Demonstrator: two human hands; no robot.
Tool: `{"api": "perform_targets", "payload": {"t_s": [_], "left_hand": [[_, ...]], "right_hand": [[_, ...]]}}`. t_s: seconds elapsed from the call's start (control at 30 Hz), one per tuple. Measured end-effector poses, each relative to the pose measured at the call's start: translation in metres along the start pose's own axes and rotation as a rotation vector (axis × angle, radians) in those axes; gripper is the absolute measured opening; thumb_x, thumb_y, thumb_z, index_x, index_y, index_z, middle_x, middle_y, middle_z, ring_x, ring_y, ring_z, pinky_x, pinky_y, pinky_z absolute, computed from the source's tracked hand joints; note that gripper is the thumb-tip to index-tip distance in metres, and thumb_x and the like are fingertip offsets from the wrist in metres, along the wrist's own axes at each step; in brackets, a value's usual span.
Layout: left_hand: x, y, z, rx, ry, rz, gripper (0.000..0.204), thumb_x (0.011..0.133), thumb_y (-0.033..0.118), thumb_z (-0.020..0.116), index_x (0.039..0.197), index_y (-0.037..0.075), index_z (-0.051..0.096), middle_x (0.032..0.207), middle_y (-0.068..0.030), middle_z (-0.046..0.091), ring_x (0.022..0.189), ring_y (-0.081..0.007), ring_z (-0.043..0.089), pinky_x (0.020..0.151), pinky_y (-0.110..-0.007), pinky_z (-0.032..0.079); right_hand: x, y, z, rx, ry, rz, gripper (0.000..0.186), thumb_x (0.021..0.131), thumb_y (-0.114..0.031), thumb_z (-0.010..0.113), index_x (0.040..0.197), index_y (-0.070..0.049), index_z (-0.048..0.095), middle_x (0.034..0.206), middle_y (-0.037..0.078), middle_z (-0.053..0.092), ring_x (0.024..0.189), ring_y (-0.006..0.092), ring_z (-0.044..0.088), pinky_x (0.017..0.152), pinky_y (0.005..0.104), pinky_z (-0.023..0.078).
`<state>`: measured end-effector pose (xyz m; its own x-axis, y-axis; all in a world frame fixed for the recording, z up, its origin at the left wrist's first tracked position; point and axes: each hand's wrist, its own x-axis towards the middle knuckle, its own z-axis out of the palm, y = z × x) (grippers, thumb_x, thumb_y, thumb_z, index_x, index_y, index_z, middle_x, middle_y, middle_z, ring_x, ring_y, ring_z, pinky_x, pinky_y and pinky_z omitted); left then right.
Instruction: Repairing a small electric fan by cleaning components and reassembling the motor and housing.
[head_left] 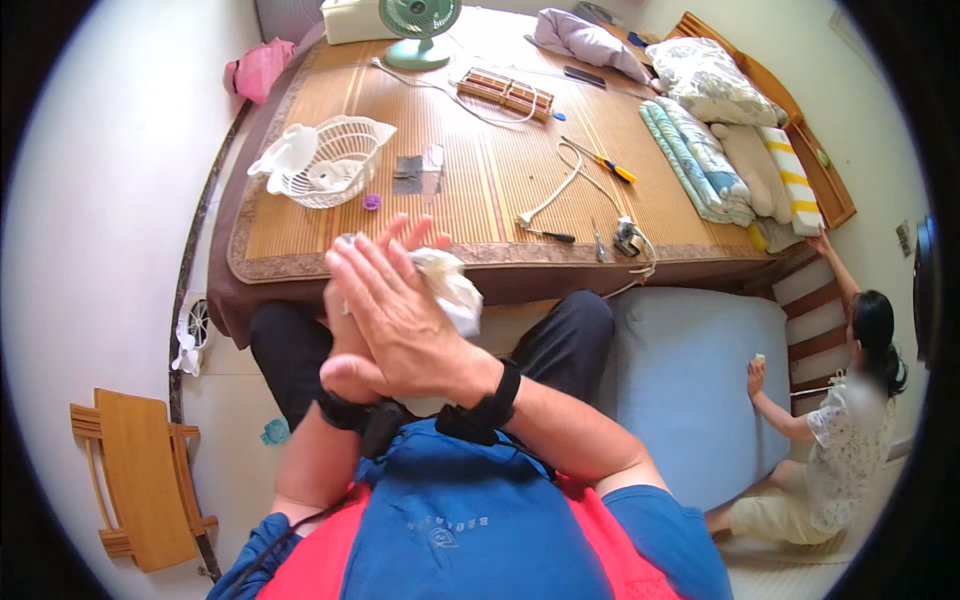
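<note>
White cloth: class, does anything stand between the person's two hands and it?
Nothing visible does. The white cloth is pressed directly between the right hand on top and the left hand beneath it, above the lap.

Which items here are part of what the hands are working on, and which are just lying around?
In hand:
- white cloth, pressed between the right hand and left hand
- nearest on the mat: white fan grille, purple knob

Lying about:
- green fan
- screwdriver
- white cable
- pillows
- folded blanket
- wooden stool
- another person by the blue mattress
</note>
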<state>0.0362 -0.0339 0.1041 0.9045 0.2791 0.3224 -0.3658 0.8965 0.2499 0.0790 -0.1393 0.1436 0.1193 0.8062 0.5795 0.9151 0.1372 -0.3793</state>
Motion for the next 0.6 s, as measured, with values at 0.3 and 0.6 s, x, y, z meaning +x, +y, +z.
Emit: {"api": "perform_targets", "payload": {"t_s": [0.3,0.6], "left_hand": [[-0.009,-0.022,-0.006,-0.099,0.117,-0.178,0.092,0.117,0.078,0.038,0.171,0.004,0.047,0.175,-0.0163,0.053,0.164,-0.0343,0.047,0.138,-0.054,0.034],[0.018,-0.039,-0.017,-0.252,-0.006,-0.361,0.112,0.115,0.084,0.020,0.138,-0.013,0.072,0.139,-0.0397,0.073,0.124,-0.0596,0.075,0.110,-0.078,0.055]], "right_hand": [[-0.030,0.087,-0.007,0.065,0.263,0.102,0.038,0.108,-0.030,0.072,0.135,-0.004,0.079,0.153,0.017,0.072,0.157,0.0466,0.054,0.133,0.0640,0.027],[-0.055,0.129,-0.022,1.898,-0.147,1.074,0.067,0.119,-0.070,0.047,0.091,-0.013,0.067,0.062,-0.002,0.059,0.041,0.0119,0.056,0.035,0.0267,0.043]]}}
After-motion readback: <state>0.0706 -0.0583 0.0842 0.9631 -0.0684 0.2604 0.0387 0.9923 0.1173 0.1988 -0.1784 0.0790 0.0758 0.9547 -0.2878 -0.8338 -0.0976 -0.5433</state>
